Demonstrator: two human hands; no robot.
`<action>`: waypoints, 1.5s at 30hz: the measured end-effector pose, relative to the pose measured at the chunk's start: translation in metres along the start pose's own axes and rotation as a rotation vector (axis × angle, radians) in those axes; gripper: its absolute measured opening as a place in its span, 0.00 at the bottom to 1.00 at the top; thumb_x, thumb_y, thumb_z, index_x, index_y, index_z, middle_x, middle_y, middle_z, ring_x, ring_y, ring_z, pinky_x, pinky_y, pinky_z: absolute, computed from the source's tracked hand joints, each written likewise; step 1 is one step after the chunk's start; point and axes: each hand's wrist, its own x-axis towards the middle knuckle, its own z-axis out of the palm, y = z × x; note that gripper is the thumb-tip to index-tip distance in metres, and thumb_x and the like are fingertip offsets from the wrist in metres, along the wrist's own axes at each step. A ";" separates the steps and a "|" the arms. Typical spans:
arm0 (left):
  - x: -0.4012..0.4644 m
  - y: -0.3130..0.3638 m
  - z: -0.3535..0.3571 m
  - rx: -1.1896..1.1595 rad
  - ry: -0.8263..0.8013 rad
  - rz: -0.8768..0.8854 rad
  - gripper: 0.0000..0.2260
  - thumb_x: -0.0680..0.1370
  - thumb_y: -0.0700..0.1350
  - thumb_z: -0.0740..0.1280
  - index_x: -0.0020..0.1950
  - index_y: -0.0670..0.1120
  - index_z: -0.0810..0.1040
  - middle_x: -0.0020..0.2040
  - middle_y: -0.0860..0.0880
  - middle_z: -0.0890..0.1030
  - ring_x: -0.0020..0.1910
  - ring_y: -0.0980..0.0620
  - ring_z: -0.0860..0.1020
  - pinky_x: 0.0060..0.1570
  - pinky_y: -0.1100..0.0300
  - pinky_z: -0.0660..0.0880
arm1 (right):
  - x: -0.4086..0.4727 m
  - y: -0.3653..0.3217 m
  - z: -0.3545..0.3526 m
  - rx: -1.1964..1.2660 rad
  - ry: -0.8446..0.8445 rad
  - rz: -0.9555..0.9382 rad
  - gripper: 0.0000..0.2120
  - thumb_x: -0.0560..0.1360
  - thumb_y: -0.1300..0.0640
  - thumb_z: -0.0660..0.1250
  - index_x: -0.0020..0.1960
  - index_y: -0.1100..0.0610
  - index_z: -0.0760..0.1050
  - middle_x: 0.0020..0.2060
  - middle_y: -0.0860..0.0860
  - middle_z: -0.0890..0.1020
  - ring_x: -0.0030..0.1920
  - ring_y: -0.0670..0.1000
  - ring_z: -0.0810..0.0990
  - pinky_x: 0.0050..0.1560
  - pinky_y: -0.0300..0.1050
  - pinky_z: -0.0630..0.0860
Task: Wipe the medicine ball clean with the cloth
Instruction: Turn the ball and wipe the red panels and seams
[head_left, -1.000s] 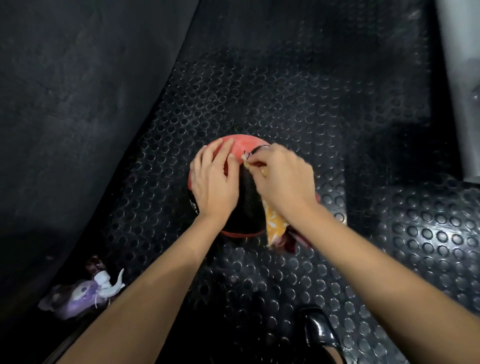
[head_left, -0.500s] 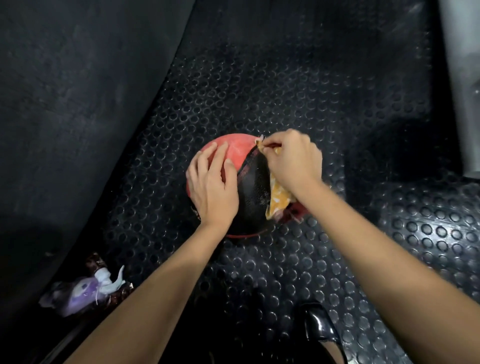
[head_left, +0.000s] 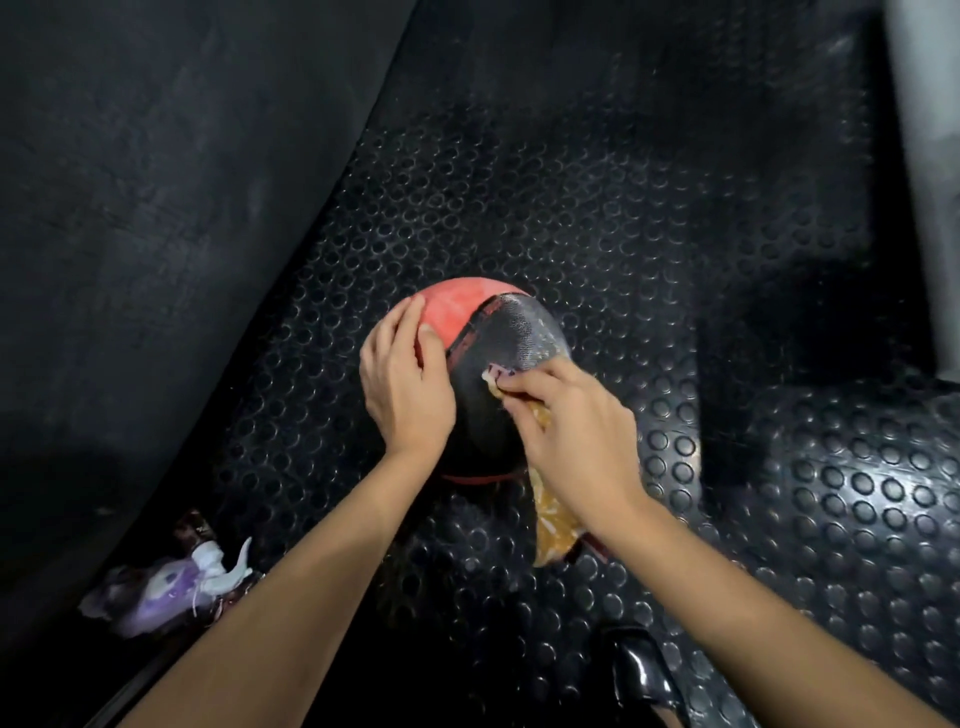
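We see the red and black medicine ball (head_left: 470, 332) resting on the studded black rubber floor mat (head_left: 597, 218), near the middle of the view. Our left hand (head_left: 405, 384) lies flat on the ball's left side, fingers straight and together, steadying it. Our right hand (head_left: 571, 436) has its fingers curled round an orange patterned cloth (head_left: 553, 514) and presses it against the black panel; the cloth's loose end hangs down below the wrist. The black panel above the cloth shines wet. A purple and white bundle (head_left: 171, 587) lies at lower left, and a glossy black shoe (head_left: 641, 670) shows near the bottom edge.
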 end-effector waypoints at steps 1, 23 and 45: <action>-0.001 -0.004 -0.003 -0.027 0.005 -0.033 0.21 0.78 0.53 0.52 0.69 0.55 0.72 0.69 0.58 0.70 0.69 0.55 0.64 0.65 0.58 0.60 | -0.001 0.005 0.003 0.008 0.025 0.032 0.08 0.75 0.49 0.66 0.53 0.43 0.80 0.46 0.42 0.78 0.48 0.47 0.77 0.37 0.41 0.69; 0.024 0.005 -0.012 0.459 -0.237 0.446 0.28 0.78 0.56 0.43 0.74 0.49 0.65 0.75 0.51 0.65 0.75 0.51 0.58 0.73 0.54 0.48 | 0.088 0.004 -0.002 0.061 -0.038 0.057 0.09 0.76 0.49 0.65 0.56 0.42 0.79 0.49 0.43 0.78 0.52 0.48 0.77 0.47 0.42 0.68; 0.013 0.007 -0.002 0.412 -0.100 0.457 0.23 0.79 0.48 0.48 0.69 0.45 0.73 0.69 0.48 0.73 0.71 0.48 0.67 0.71 0.50 0.57 | 0.023 -0.012 0.020 0.046 0.173 0.054 0.08 0.76 0.53 0.66 0.54 0.47 0.81 0.44 0.45 0.78 0.43 0.49 0.79 0.37 0.41 0.70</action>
